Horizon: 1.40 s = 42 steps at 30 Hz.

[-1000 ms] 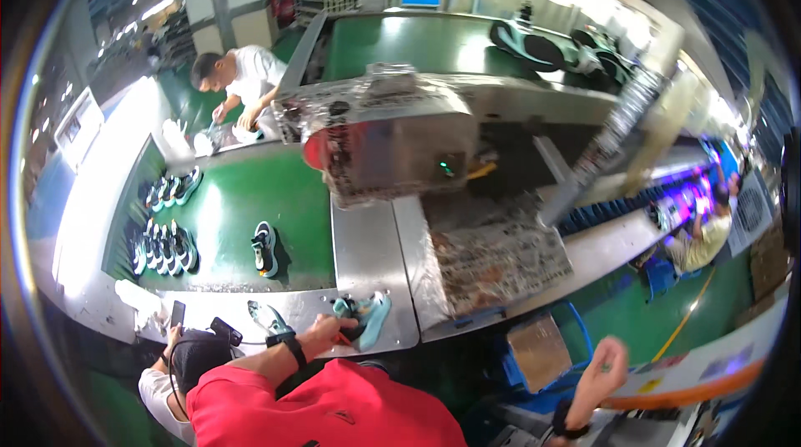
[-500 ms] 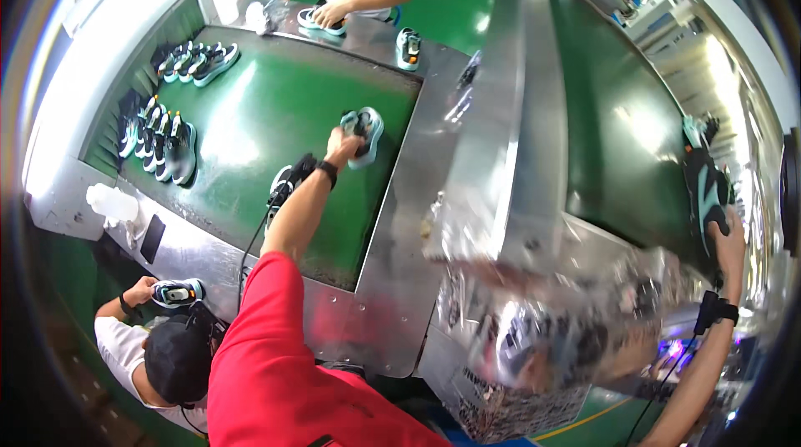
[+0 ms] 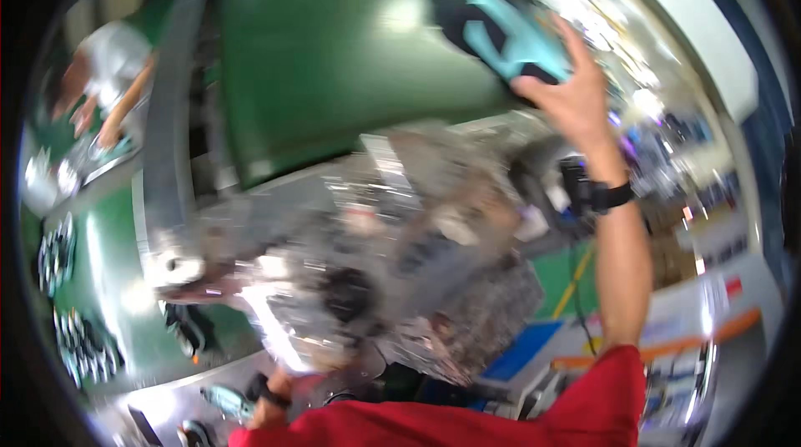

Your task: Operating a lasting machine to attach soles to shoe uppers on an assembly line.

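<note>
At the upper right, my right hand [image 3: 576, 96] grips one end of a teal and black shoe [image 3: 492, 25], thumb on one side and fingers along the other. The shoe's patterned sole faces me, and an orange spot shows at its far end. My left hand [image 3: 284, 382] is low at the left, smeared by motion, and its fingers cannot be made out. Beside that wrist is another teal shoe [image 3: 227, 401]; whether the hand touches it is unclear.
Clear plastic wrapping [image 3: 450, 205] covers the middle, between me and a green conveyor belt [image 3: 334, 55]. On a second green belt [image 3: 125, 263] at left stand rows of shoes [image 3: 83, 347] and a single shoe [image 3: 185, 332]. A person [image 3: 117, 71] works at the far left.
My view has swung to the right and blurred. My left hand has come back from over the left belt toward me. The right hand still grips its shoe, which now shows its sole closer.
</note>
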Motion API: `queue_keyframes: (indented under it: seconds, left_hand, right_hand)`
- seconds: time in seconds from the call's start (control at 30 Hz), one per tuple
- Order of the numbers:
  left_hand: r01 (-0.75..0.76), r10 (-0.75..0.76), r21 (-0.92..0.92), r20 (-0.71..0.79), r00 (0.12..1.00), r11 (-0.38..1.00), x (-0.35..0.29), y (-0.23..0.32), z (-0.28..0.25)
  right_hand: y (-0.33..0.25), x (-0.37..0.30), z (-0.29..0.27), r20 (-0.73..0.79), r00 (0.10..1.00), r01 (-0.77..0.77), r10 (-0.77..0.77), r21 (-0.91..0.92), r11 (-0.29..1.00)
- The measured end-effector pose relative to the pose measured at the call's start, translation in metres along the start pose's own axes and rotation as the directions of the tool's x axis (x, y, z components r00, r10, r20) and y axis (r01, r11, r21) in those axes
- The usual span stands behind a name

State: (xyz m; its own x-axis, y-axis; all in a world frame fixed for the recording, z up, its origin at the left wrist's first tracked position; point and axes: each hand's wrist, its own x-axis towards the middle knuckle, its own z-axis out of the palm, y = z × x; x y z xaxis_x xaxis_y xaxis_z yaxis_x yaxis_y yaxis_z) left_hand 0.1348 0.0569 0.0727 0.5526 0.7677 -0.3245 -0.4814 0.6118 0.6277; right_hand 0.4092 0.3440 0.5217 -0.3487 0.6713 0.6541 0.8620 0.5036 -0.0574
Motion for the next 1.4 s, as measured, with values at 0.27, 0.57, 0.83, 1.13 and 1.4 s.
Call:
queue_keyframes:
  seconds: [0.27, 0.57, 0.83, 1.13, 1.4]
  left_hand:
    - [0.355, -0.137, -0.161, 0.719, 0.681, 0.921, 0.052, 0.041, 0.251]
    - [0.581, -0.375, 0.091, 0.841, 0.39, 0.808, 0.014, -0.133, 0.411]
    - [-0.26, -0.416, 0.59, 0.759, 0.501, 0.764, -0.092, -0.309, 0.541]
    - [-0.126, -0.769, 0.76, 0.639, -0.031, 0.637, -0.183, -0.531, 0.625]
    - [-0.639, -0.572, 0.629, 0.747, 0.339, 0.443, -0.181, -0.757, 0.685]
  right_hand:
    - [-0.023, -0.238, -0.135, -0.031, 0.982, 0.179, -0.188, -0.198, 0.964]
    - [-0.12, -0.547, -0.302, -0.136, 0.821, -0.543, 0.555, -0.486, 0.684]
    - [-0.227, -0.754, -0.337, -0.576, -0.298, -0.658, 0.761, 0.701, 0.273]
    - [-0.343, -0.933, -0.403, -0.675, -0.704, -0.613, 0.221, 0.735, 0.291]
    - [-0.403, -0.953, -0.423, -0.738, -0.675, -0.725, -0.027, 0.655, 0.213]
